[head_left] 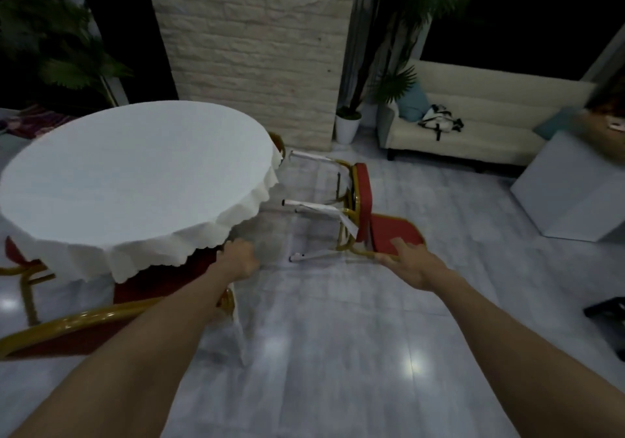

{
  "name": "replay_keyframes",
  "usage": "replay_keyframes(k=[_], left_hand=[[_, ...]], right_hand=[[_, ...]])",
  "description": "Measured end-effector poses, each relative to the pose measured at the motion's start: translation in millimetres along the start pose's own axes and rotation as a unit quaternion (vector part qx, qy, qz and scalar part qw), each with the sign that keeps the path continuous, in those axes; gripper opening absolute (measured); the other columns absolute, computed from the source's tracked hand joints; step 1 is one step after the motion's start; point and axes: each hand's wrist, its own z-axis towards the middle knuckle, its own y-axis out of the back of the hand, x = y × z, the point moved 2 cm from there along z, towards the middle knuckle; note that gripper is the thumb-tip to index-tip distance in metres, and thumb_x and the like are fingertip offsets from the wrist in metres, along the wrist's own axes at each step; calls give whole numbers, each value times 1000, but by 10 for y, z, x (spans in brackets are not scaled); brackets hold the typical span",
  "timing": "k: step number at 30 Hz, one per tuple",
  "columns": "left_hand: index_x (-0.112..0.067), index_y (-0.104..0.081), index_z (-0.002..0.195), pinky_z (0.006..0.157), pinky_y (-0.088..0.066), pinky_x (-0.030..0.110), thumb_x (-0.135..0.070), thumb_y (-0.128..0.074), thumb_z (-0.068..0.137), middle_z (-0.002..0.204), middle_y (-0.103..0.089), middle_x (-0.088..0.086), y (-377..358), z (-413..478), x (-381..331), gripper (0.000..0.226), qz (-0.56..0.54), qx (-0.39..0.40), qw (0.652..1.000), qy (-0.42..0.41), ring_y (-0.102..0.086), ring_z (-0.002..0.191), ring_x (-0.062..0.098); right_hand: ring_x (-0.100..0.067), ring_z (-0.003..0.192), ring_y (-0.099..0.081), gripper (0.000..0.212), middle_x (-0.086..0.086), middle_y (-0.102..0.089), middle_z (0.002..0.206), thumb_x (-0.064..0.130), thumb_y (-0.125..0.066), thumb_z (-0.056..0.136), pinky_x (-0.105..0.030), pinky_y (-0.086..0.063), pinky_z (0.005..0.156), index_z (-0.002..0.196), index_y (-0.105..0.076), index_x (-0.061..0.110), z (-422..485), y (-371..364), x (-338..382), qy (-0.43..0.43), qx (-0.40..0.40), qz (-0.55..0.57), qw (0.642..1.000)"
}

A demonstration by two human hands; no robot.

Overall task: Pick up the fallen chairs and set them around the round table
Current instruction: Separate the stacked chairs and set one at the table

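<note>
A round table (135, 174) under a white cloth fills the left half. A red-cushioned chair with a gold frame (363, 207) lies on its back on the grey floor to the table's right, its white-wrapped legs pointing left toward the table. My right hand (411, 263) reaches out over the near edge of its backrest, fingers spread, holding nothing. My left hand (238, 261) is loosely curled near the table's cloth edge, above an upright red chair (101, 322) at the table's near side. Another red chair (20, 261) shows at far left.
A brick pillar (257, 48) rises behind the table. A potted plant (348, 123) and a cream sofa (480, 126) stand at the back right, a white box (571, 187) at right. A dark object (608, 316) lies at the right edge. Grey tiled floor stretches between me and the chair.
</note>
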Motion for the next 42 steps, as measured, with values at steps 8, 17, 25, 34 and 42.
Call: replay_keyframes(k=[8,17,25,34,42], left_hand=[[-13,-52,134,115,-30,43,-31,-52,92,147,-43,11,138,794,-1651,46,53,7,998,-14,-36,137,32],[-6,-64,110,91,-49,37,-22,-50,95,117,-60,15,367,2172,-2967,26,59,34,997,-48,-50,126,34],[-8,-54,131,106,-41,37,-30,-50,95,140,-51,13,344,3143,-3891,42,60,36,997,-43,-49,127,29],[-9,-48,138,113,-35,35,-30,-48,96,149,-40,11,141,3997,-4402,47,2,16,1000,27,-37,137,26],[-13,-61,121,97,-49,34,-21,-51,89,129,-58,8,5,4981,-4572,34,-52,36,998,24,-58,112,25]], right_hand=[[-38,129,-46,72,-17,-50,142,65,-35,93,-51,-41,104,143,-34,13,765,348,-1243,-24,-2,45,999],[-36,120,-51,58,-14,-57,134,56,-34,97,-50,-45,97,139,-38,16,2086,854,-2342,-54,-24,86,995],[-38,124,-49,59,-19,-58,132,52,-36,99,-47,-43,97,142,-36,12,2992,1138,-3305,-48,-12,104,993],[-37,124,-48,54,-18,-56,133,47,-35,101,-47,-43,96,142,-34,12,4143,1411,-3853,-12,23,89,996],[-36,124,-46,49,-17,-59,128,43,-36,101,-48,-44,93,141,-34,13,5239,1242,-4006,-44,0,138,989]])
